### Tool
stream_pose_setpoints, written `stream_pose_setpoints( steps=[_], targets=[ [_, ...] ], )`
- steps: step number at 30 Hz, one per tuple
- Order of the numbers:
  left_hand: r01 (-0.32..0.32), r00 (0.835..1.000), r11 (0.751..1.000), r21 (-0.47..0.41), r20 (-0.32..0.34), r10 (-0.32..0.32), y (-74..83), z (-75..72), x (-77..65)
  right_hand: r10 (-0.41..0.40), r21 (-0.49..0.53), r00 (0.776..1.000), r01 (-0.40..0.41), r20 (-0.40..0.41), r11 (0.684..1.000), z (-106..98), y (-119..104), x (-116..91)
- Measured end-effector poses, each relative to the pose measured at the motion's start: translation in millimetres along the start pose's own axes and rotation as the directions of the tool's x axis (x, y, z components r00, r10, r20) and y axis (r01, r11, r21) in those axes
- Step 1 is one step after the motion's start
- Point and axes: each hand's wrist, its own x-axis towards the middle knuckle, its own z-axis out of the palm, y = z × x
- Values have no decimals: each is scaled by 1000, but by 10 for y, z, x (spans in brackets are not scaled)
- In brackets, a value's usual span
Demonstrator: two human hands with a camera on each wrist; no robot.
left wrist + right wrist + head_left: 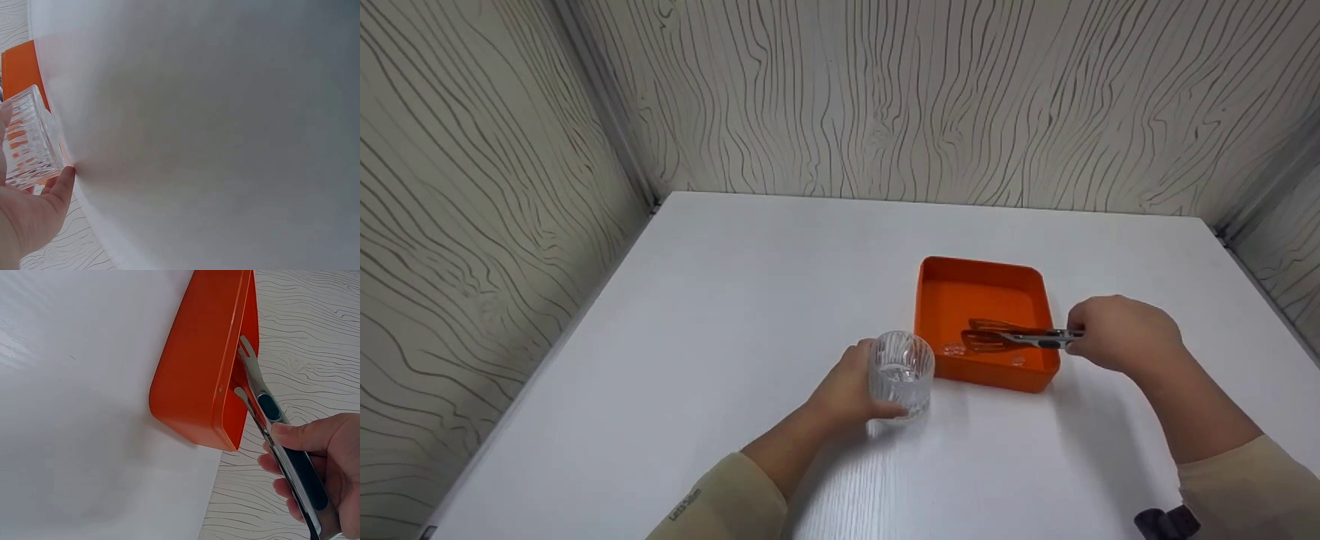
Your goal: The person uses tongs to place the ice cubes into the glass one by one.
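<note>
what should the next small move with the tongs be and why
Probably ease the tongs onto the clear pieces just left of their tips in the open orange box: the right hand holds the tongs with their tips parted inside it, while the left hand holds a ribbed glass close beside the box.
</note>
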Motion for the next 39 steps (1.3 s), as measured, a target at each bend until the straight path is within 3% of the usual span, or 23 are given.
stream_pose_setpoints(
  steps=[28, 39],
  targets=[
    [28, 1000, 1000, 1, 10, -28, 15, -9, 2, -12, -42, 1000, 11, -14, 999, 44, 22, 35],
    [-12, 1000, 1000, 0, 2, 12, 10, -24, -14, -12, -25, 1000, 12, -17, 1000, -58, 75, 2]
  ],
)
